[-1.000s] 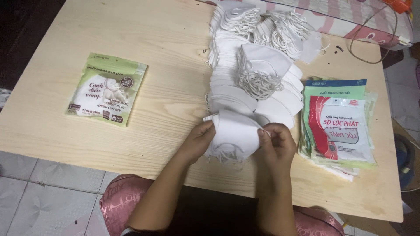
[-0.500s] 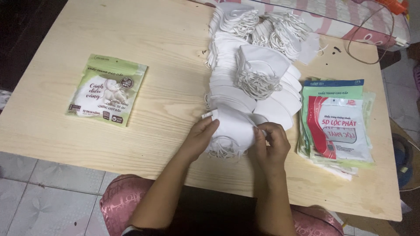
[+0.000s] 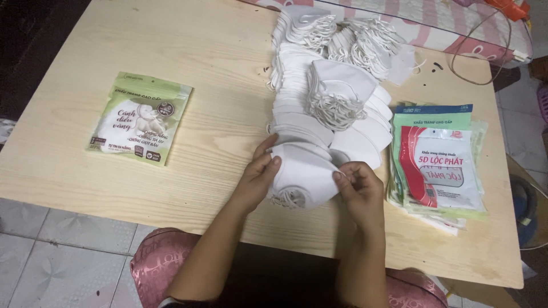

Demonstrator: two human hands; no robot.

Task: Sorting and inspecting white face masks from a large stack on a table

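White soft fabric: a small stack of folded face masks (image 3: 302,177) sat at the near end of the long mask pile (image 3: 319,102), on the wooden table (image 3: 217,68). The left hand (image 3: 257,179) cupped the stack's left edge, fingers curled around it. The right hand (image 3: 357,185) pinched its right edge between thumb and fingertips. Both hands were closed on the stack, not spread.

Judged handling: very light, limp, compressible, and the layers would likely slide apart. The ear loops (image 3: 288,198) hung loose at the near side and could snag. Best held by squeezing both folded edges together, not by the loops.

Packaging, relative to the mask pile: one flat green-and-white pouch (image 3: 140,117) lay well to its left, alone, label up, with a mask picture on it. Just to the right of the pile lay a stack of flat bags (image 3: 439,157), the top one white with a red band and green border. Whether those bags were filled or empty was hard to tell. A striped pink cushion (image 3: 411,23) lay beyond the pile's far end.
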